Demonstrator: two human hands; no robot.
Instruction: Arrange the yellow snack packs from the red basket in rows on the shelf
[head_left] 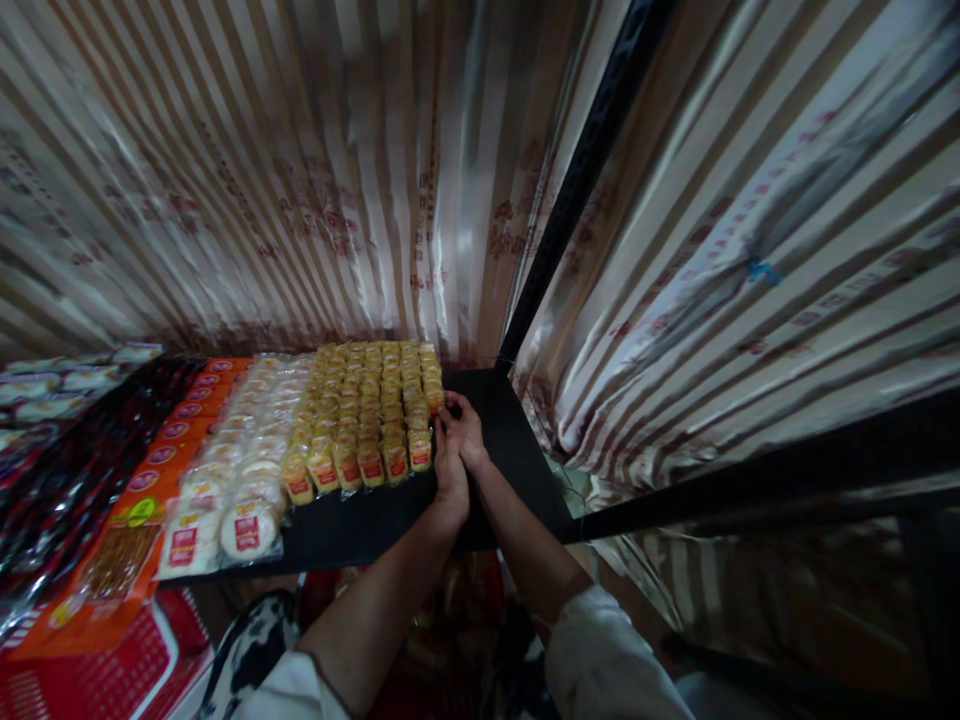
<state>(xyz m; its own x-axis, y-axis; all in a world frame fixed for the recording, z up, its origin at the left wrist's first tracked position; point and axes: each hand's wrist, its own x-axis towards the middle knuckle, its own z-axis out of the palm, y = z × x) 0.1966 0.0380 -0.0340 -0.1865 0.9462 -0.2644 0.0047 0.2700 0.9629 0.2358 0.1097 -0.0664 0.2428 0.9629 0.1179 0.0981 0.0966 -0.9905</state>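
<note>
Rows of small yellow snack packets (367,400) with red-orange labels stand on a black shelf (337,530). Both my hands are at the right end of these rows, close together. My right hand (466,432) is the farther one; its fingers are bent in, pinching at a packet (435,400) in the outermost row. Nearer to me, my left hand (450,465) lies along the side of the same row, fingers stretched forward and touching the packets. Its fingertips are partly covered by the right hand.
Left of the yellow packets are clear bags of round white cakes (255,525), orange snack packs (127,550) and dark shiny packs (90,480). A red basket (112,660) is below the shelf. A black upright post (570,180) and striped sheeting (360,200) border the back.
</note>
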